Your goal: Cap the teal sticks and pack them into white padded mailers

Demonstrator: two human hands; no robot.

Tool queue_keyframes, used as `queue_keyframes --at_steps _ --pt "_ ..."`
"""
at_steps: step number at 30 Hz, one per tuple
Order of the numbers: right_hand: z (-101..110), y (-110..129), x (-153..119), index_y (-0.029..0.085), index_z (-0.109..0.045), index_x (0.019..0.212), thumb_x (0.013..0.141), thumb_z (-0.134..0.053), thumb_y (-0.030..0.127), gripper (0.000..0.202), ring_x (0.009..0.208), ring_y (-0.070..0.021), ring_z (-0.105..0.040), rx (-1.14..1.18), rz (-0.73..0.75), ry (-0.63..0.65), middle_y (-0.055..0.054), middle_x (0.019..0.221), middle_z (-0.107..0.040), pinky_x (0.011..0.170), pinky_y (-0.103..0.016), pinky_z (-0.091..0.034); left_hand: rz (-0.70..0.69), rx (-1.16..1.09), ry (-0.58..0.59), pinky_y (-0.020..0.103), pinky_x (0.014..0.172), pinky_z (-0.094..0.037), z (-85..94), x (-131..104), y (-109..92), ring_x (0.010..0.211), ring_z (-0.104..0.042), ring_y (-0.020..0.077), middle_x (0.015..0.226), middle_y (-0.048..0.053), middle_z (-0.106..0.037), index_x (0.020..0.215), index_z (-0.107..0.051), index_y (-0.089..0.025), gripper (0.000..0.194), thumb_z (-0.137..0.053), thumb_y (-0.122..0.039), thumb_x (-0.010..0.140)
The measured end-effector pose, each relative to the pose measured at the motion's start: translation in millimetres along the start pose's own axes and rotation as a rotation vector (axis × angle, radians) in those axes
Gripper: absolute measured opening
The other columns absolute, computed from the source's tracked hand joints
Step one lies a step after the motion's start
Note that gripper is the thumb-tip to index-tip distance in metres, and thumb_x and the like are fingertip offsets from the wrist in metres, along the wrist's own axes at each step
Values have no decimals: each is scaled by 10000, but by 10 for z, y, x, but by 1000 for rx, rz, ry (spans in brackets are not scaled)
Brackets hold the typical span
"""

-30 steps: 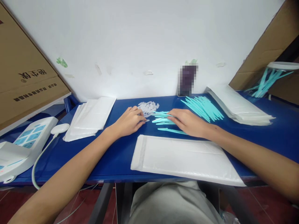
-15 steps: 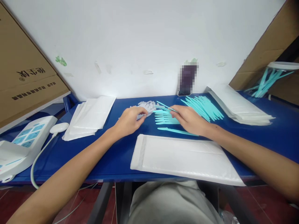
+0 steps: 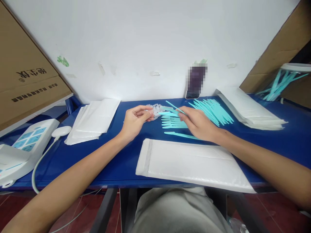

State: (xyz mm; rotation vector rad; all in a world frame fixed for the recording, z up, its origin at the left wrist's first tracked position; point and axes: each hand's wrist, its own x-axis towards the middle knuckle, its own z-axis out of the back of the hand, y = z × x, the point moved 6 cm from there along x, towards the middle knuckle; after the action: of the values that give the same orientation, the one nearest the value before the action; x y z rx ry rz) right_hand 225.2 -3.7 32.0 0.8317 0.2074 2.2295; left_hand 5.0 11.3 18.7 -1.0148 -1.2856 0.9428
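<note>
My right hand [image 3: 195, 123] is closed on a turquoise eyebrow razor [image 3: 173, 105], which points up and to the left. My left hand [image 3: 137, 120] is pinched at the near side of a pile of small translucent caps [image 3: 159, 109]; a small cap seems to be between thumb and fingers, mostly hidden. Below my right hand lies a row of turquoise razors [image 3: 171, 123], side by side. One more razor [image 3: 179, 134] lies apart, nearer to me. A larger heap of razors [image 3: 213, 111] is spread behind my right hand.
A white padded envelope [image 3: 189, 161] lies along the table's front edge. White envelopes are stacked at left [image 3: 97, 119] and right [image 3: 252, 113]. A phone [image 3: 195, 81] leans on the wall. A power strip [image 3: 31, 142] and white charger [image 3: 61, 131] are on the left, a clear tub [image 3: 284, 82] on the right.
My left hand has turned, its fingers now up and pinched at the pile's edge. The razor in my right hand has tilted more steeply, its tip higher.
</note>
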Motion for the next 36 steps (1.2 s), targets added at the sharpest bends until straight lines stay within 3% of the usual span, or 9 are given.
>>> queue_keyframes --at_steps 4,16,21,26,29,31,36 --pt "16 -3 3 229 -478 881 1057 -334 328 248 698 -200 -527 -8 -16 -16 -37 791 -588 676 -332 -353 -29 1 0 328 821 -607 -1 -6 -17 802 -750 202 846 63 -780 888 -760 -153 352 -887 -417 692" --pt "-34 -72 -17 222 -509 972 1066 -321 349 245 718 -210 -527 -42 -18 20 -43 823 -587 676 -337 -347 -60 64 -2 349 788 -603 -1 1 12 785 -745 221 811 57 -765 892 -736 -152 398 -885 -456 685" --pt "-37 -96 -4 216 -517 958 1067 -330 351 255 713 -204 -534 -23 -27 26 -41 822 -594 682 -335 -356 -53 85 57 341 814 -597 -36 -14 55 791 -728 196 857 67 -771 908 -759 -152 369 -868 -450 718" --pt "-69 42 -12 207 -578 1047 1069 -329 357 291 799 -223 -589 19 9 25 -70 916 -651 724 -335 -396 -31 94 114 336 840 -590 -121 -45 86 797 -729 192 818 46 -769 1043 -746 -167 421 -875 -410 724" --pt "-88 208 -38 203 -600 1125 1068 -331 341 307 845 -231 -610 38 38 17 -91 996 -674 751 -337 -420 -78 85 191 337 849 -592 -228 -92 34 855 -740 208 917 53 -778 1131 -717 -177 450 -853 -389 758" --pt "-85 277 -53 204 -607 1132 1067 -332 329 309 868 -234 -619 32 45 2 -99 1022 -681 764 -337 -429 -112 115 228 322 834 -591 -276 -123 0 889 -739 213 988 64 -774 1079 -733 -172 376 -829 -388 786" --pt "-55 186 -38 200 -607 1086 1069 -338 327 298 822 -217 -615 20 20 -38 -86 972 -693 737 -329 -425 -108 172 200 289 750 -565 -212 -106 14 799 -719 195 851 62 -767 986 -742 -147 354 -821 -427 784"
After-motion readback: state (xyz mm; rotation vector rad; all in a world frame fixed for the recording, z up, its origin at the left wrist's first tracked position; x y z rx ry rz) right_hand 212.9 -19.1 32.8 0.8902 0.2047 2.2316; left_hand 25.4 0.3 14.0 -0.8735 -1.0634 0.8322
